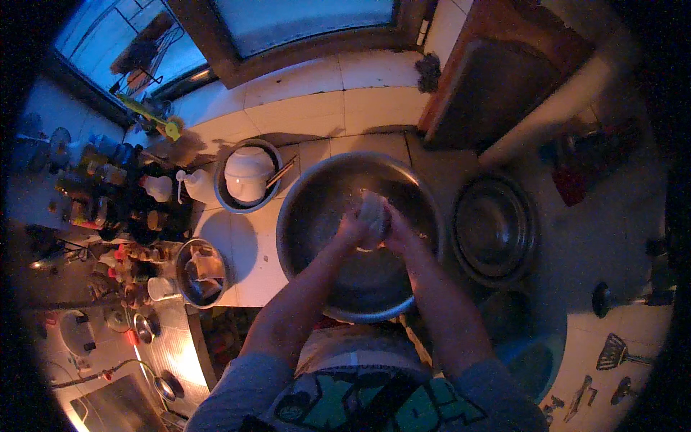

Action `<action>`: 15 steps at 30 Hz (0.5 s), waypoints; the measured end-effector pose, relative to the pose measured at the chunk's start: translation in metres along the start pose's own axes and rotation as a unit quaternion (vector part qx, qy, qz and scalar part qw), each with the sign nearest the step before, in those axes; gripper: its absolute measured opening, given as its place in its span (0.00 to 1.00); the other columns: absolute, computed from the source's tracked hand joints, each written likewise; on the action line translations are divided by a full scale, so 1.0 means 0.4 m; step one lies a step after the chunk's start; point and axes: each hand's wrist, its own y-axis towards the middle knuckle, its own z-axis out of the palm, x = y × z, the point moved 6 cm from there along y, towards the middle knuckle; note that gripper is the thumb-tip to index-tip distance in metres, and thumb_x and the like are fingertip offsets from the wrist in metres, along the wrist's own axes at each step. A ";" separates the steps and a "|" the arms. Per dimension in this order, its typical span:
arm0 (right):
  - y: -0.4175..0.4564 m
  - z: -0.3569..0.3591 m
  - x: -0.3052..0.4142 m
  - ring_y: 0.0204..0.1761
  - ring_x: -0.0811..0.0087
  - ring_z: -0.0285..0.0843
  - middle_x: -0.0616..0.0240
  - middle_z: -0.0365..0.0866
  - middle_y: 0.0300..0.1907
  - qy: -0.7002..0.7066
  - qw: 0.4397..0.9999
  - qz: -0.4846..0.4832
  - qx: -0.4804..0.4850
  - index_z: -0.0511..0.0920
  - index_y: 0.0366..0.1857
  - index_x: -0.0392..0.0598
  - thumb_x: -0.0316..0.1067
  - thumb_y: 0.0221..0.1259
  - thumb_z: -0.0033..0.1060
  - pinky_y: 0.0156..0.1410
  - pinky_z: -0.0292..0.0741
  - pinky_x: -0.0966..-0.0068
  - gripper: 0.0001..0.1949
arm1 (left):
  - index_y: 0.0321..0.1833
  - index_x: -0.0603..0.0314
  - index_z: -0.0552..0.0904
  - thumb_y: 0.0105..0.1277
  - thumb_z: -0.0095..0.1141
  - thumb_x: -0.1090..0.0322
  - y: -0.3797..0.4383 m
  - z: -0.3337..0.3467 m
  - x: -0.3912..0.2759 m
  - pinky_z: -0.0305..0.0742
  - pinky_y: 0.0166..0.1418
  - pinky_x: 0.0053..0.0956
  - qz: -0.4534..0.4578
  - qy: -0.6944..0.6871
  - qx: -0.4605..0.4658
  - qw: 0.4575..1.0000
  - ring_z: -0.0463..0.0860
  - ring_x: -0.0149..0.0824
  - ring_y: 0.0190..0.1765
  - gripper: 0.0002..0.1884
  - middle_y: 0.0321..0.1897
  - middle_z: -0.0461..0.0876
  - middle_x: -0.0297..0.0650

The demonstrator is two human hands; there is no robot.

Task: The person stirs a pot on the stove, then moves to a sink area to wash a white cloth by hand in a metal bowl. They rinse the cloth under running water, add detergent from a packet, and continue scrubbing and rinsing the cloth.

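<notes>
A wide metal basin point(302, 189) stands before me on the tiled counter. Over its middle, my left hand point(352, 228) and my right hand point(398, 231) both grip a pale, roundish object point(371, 213) from its two sides. The dim light leaves unsettled what this object is, and my fingers hide its sides. Small bright glints show around the hands, and the basin's inside is dark, so I cannot tell how much it contains.
Left of the basin are a bowl point(218, 190) holding white crockery and chopsticks, a metal bowl point(225, 270) with pieces in it, and a white pump bottle point(198, 185). Stacked metal basins point(494, 229) sit at right. A dark wooden board point(496, 89) leans behind; bottles crowd the far left.
</notes>
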 end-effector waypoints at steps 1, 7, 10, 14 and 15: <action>0.039 -0.009 0.000 0.51 0.63 0.77 0.59 0.78 0.52 0.025 0.999 -0.022 0.031 0.76 0.52 0.47 0.61 0.67 0.49 0.50 0.77 0.60 0.26 | 0.60 0.56 0.78 0.57 0.62 0.69 -0.014 0.018 -0.016 0.76 0.59 0.37 0.007 -0.086 0.026 0.996 0.81 0.41 0.55 0.25 0.51 0.83 0.43; 0.179 -0.065 -0.026 0.54 0.63 0.76 0.61 0.80 0.50 0.063 0.983 -0.114 0.128 0.76 0.54 0.45 0.57 0.68 0.49 0.55 0.76 0.62 0.25 | 0.46 0.61 0.83 0.61 0.60 0.63 -0.090 0.072 -0.153 0.77 0.49 0.35 0.123 -0.033 -0.060 0.990 0.82 0.36 0.46 0.14 0.44 0.84 0.45; 0.053 0.022 -0.046 0.57 0.60 0.75 0.58 0.79 0.54 -0.053 0.976 -0.211 0.017 0.74 0.58 0.44 0.54 0.69 0.49 0.59 0.75 0.62 0.25 | 0.45 0.60 0.82 0.63 0.59 0.60 -0.050 0.007 -0.127 0.78 0.47 0.36 0.106 -0.015 -0.174 0.979 0.82 0.40 0.42 0.13 0.40 0.85 0.46; -0.116 0.110 -0.009 0.56 0.66 0.75 0.58 0.76 0.56 -0.307 0.900 -0.278 -0.133 0.75 0.57 0.41 0.49 0.71 0.47 0.64 0.71 0.68 0.23 | 0.45 0.59 0.81 0.66 0.56 0.57 0.006 -0.045 -0.081 0.79 0.42 0.38 0.063 -0.202 -0.169 0.963 0.83 0.45 0.35 0.14 0.36 0.85 0.46; -0.132 0.132 -0.009 0.56 0.66 0.75 0.58 0.76 0.57 -0.299 0.905 -0.284 -0.108 0.75 0.58 0.41 0.49 0.72 0.47 0.64 0.70 0.69 0.23 | 0.45 0.58 0.81 0.67 0.55 0.56 0.031 -0.043 -0.042 0.79 0.42 0.38 0.021 -0.288 -0.132 0.948 0.83 0.45 0.34 0.14 0.35 0.85 0.45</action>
